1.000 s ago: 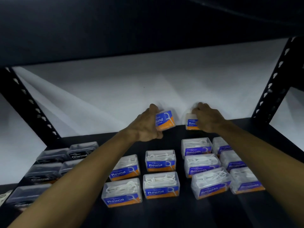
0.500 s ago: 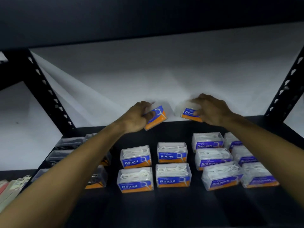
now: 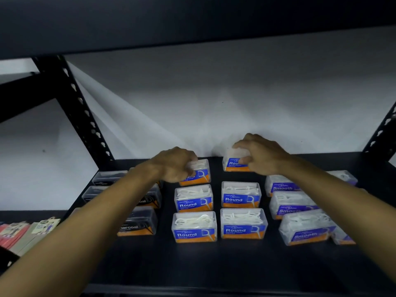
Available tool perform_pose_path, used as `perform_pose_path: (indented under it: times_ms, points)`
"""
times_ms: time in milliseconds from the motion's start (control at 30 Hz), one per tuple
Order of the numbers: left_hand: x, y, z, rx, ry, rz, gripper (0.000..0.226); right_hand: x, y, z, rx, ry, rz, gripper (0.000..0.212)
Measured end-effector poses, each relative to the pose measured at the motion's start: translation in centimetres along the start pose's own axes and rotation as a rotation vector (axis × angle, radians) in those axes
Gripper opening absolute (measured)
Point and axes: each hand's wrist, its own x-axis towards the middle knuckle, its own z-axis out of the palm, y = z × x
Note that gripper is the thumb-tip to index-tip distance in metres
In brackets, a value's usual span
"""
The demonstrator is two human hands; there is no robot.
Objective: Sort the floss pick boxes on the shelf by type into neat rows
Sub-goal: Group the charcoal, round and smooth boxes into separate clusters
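Step in hand: two Round boxes are going down at the back of the shelf [image 3: 214, 264], one per hand, to start a third row behind the four Round boxes standing there.
Left hand [image 3: 171, 166]: fingers curled over the top and near side of the back-left Round box [image 3: 200, 173], gripping it; the box looks down on the shelf or very nearly so, I can't tell which.
Right hand [image 3: 259, 157]: fingers arched over the back-right Round box [image 3: 234, 165], thumb on its front label, pinching it close against the white backdrop [image 3: 214, 103].
Round block: middle-row Round boxes [image 3: 194, 198] and front-row Round boxes [image 3: 243, 224] sit in two tidy columns, labels facing out.
Neighbours: Charcoal boxes [image 3: 137, 224] to the left, partly hidden by the forearm; Smooth boxes [image 3: 306, 227] to the right, the front one slightly skewed.
How to do it well: my read is to line each back box up with the column ahead of it, label square to the front, matching the gap between rows.
Care point: the back-right box sits a little farther back than its partner, so level the pair before letting go.
Risk: forearms pass low over the Charcoal and Smooth boxes, so lift clear when pulling back.
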Motion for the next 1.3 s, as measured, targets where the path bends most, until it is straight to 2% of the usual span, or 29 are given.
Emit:
perform_pose_path:
  times_ms: [267, 800, 1300]
  points:
    - [0.3, 0.0, 0.9, -0.007, -0.056, 0.002, 0.037, -0.6, -1.4, 0.9, -0.022, -0.073, -0.023, 0.051]
    - [0.4, 0.2, 1.1, -0.031, -0.063, -0.008, 0.043, -0.1, -1.7, 2.0, 0.022, -0.152, -0.013, 0.047]
    - [0.2, 0.2, 1.0, -0.05, -0.102, -0.002, 0.046, -0.1, -1.7, 2.1, 0.065, -0.191, -0.001, 0.057]
